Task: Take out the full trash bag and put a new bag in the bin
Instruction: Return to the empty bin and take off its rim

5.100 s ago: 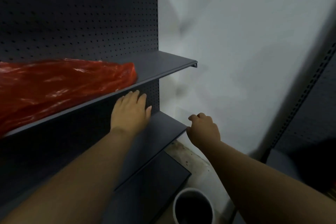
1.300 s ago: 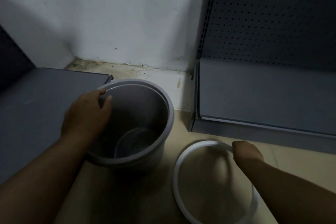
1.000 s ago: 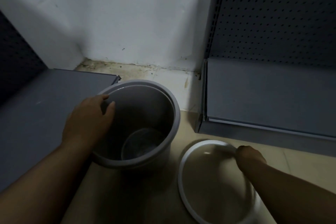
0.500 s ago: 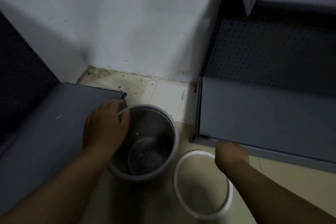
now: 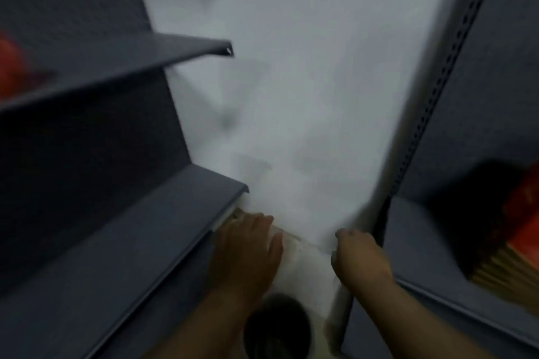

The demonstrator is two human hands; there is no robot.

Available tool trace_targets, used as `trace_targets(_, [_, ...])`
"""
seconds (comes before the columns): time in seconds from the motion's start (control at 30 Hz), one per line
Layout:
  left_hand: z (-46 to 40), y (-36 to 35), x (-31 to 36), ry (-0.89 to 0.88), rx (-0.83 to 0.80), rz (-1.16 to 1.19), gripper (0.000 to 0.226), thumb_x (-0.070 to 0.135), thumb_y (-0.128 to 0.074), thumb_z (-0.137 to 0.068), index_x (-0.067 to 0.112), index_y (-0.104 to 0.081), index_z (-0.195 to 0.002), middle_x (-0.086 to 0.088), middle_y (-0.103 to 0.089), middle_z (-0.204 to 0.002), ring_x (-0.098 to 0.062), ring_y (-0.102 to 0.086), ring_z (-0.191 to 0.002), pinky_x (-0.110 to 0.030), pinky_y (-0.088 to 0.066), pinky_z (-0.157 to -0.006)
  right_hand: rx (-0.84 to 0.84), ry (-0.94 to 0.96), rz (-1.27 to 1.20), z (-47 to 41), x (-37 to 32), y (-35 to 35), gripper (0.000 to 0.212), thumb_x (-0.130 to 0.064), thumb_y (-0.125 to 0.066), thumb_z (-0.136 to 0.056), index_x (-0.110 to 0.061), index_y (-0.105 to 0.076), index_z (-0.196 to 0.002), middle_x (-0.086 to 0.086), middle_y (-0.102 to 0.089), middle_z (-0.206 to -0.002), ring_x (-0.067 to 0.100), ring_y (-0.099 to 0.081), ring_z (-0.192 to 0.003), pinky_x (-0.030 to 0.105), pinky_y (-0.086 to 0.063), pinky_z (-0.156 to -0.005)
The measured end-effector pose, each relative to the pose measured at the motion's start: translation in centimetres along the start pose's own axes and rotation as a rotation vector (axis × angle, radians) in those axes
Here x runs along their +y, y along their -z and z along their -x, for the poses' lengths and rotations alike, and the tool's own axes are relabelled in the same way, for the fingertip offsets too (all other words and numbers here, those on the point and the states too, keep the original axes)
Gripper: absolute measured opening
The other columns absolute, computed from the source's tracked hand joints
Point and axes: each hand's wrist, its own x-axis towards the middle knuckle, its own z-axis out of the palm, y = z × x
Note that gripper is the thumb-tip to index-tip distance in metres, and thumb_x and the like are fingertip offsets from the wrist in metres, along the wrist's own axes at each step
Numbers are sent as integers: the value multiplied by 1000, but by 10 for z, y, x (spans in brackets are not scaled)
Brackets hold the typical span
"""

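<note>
The view is motion-blurred. The grey bin [image 5: 277, 326] stands on the floor at the bottom centre, its dark inside empty and partly behind my left forearm. My left hand [image 5: 245, 253] hovers above and beyond it with fingers stretched out, holding nothing. My right hand [image 5: 358, 256] is to the right of the bin, near the shelf upright, fingers curled with nothing seen in them. A bit of red plastic bag [image 5: 11, 70] lies on the upper left shelf at the frame's edge. The white bin ring is out of view.
Dark grey metal shelves [image 5: 131, 227] with pegboard backs run along the left. A second shelf unit [image 5: 437, 256] on the right holds a red item [image 5: 525, 207] and a dark blurred shape. A white wall [image 5: 306, 96] fills the corner between them.
The view has swung upward from the floor to the wall and shelves. My left hand has left the bin rim and risen; my right hand has lifted away from the white ring.
</note>
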Motion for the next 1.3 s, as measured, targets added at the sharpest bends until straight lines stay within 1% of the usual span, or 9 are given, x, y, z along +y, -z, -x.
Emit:
trace_targets(0.1, [9,81,22,25,22,-51,69,55,-11,-80,25,-49,-129,5,-53,-134,-16,-49,-122,-31,-32,-106,179,184,-23,6,-40,78,31,-27,-46,-94,-16,-49,-122,4,-55,-119,22,-52,-109,32,-47,-85])
trace_targets(0.23, [39,168,13,72,253,-173,36,42,-41,-79,25,-68,-96,5,-72,-96,-14,-68,-85,-25,-48,-81,358,428,-82,19,-105,153,39,-37,-50,-92,-15,-48,-124,6,-54,-120,24,-51,-111,32,-46,-86])
trace_targets(0.33, [65,224,-12,150,331,-305,37,40,-46,-80,20,-69,-101,0,-72,-103,-18,-68,-92,-28,-48,-88,418,576,-181,34,-163,186,45,-35,-57,-89,-11,-48,-126,11,-54,-122,29,-50,-114,38,-45,-91])
trace_targets(0.53, [115,313,-79,327,433,-577,45,40,-47,-84,13,-61,-117,-10,-63,-124,-29,-59,-115,-42,-42,-101,376,904,-178,68,-276,211,70,-37,-62,-86,-10,-31,-143,12,-38,-145,29,-37,-132,38,-33,-107])
trace_targets(0.67, [137,346,-123,466,346,-619,57,48,-41,-90,18,-37,-139,-6,-38,-149,-22,-32,-139,-37,-18,-116,289,1029,-95,81,-334,217,89,-42,-61,-87,-15,-7,-152,5,-6,-161,22,-10,-148,35,-12,-121])
trace_targets(0.83, [144,366,-168,553,274,-665,68,61,-28,-88,21,-25,-143,-3,-39,-148,-20,-35,-136,-38,-20,-115,231,1049,50,80,-382,223,101,-50,-62,-83,-18,4,-152,1,9,-161,18,6,-149,42,0,-122])
trace_targets(1.0, [139,371,-190,524,223,-669,70,68,-25,-85,22,-35,-136,-1,-61,-124,-22,-55,-114,-37,-37,-102,121,1045,147,76,-400,226,94,-59,-58,-80,-21,-10,-152,8,-17,-159,23,-7,-148,42,2,-121])
trace_targets(1.17, [123,358,-198,382,165,-716,60,71,-29,-81,22,-57,-102,1,-67,-98,-20,-61,-90,-34,-44,-82,155,1064,36,65,-381,225,60,-43,-60,-85,-22,-45,-139,9,-41,-149,28,-28,-141,37,-18,-117])
trace_targets(1.3, [97,337,-191,151,215,-686,39,53,-47,-82,20,-68,-79,-1,-65,-76,-24,-62,-70,-34,-50,-66,281,1040,-39,48,-336,221,32,-31,-60,-90,-18,-68,-117,6,-66,-121,26,-54,-118,32,-38,-102])
